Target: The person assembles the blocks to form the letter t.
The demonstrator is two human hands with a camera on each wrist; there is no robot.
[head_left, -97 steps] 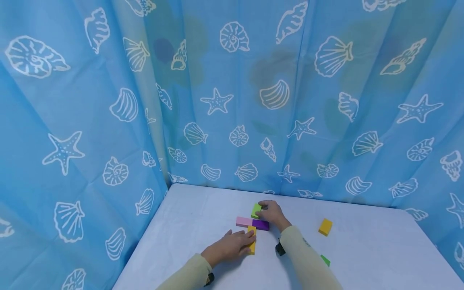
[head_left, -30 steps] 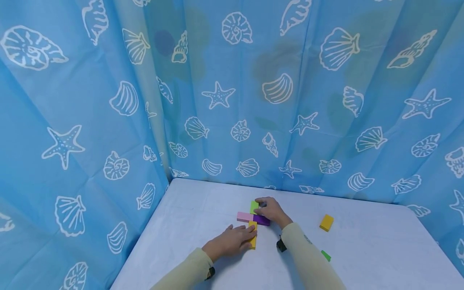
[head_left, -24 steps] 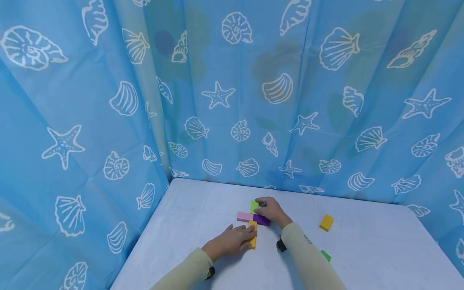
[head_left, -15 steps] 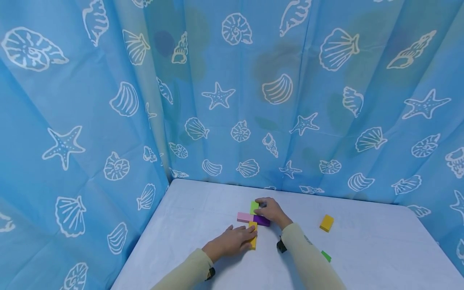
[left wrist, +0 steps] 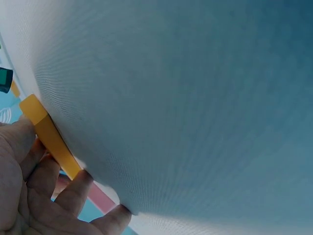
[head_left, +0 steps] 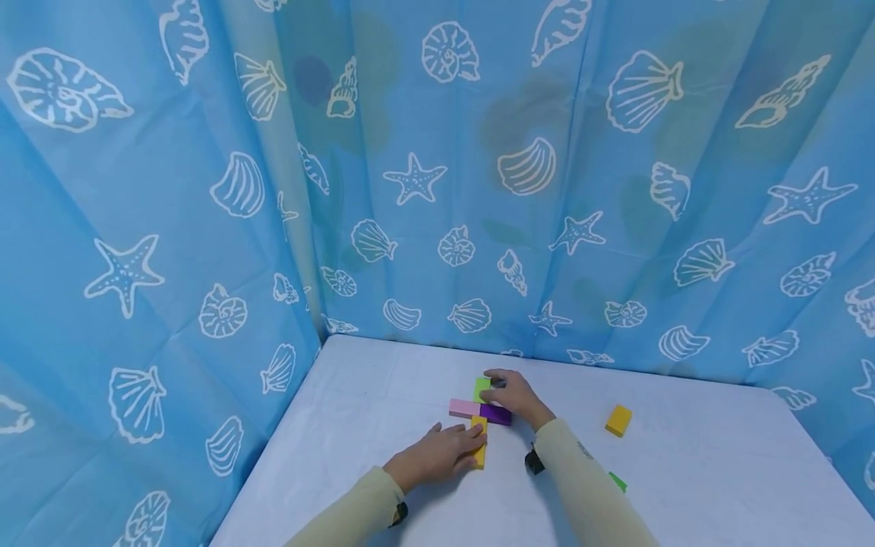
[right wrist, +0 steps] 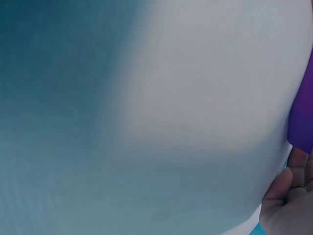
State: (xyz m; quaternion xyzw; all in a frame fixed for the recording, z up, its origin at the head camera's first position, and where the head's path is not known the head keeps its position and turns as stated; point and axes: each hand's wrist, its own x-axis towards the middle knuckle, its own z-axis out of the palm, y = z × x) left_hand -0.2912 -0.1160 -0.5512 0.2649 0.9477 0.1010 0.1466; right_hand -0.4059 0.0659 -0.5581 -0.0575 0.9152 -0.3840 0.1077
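Several small blocks form a cross on the white table in the head view. My left hand (head_left: 437,454) grips a long yellow block (head_left: 480,460), the arm nearest me; the left wrist view shows thumb and fingers along this yellow block (left wrist: 51,137). At the far arm, my right hand (head_left: 514,393) pinches a light green block (head_left: 481,386), its far end near the fingertips. Between them a pink block (head_left: 464,408) and a purple block (head_left: 496,414) lie end to end. In the right wrist view the purple block (right wrist: 303,117) shows at the edge, above part of my hand.
A shorter yellow block (head_left: 618,421) lies apart on the right of the table (head_left: 383,395). Nearer, a green piece (head_left: 618,482) is partly hidden by my right sleeve. A blue shell-patterned curtain (head_left: 437,213) hangs behind the table and along its left side.
Since the earliest frame, my right hand has straightened the light green block and shifted it slightly left. Over the last second both hands stay almost still. The head view has tilted slightly.
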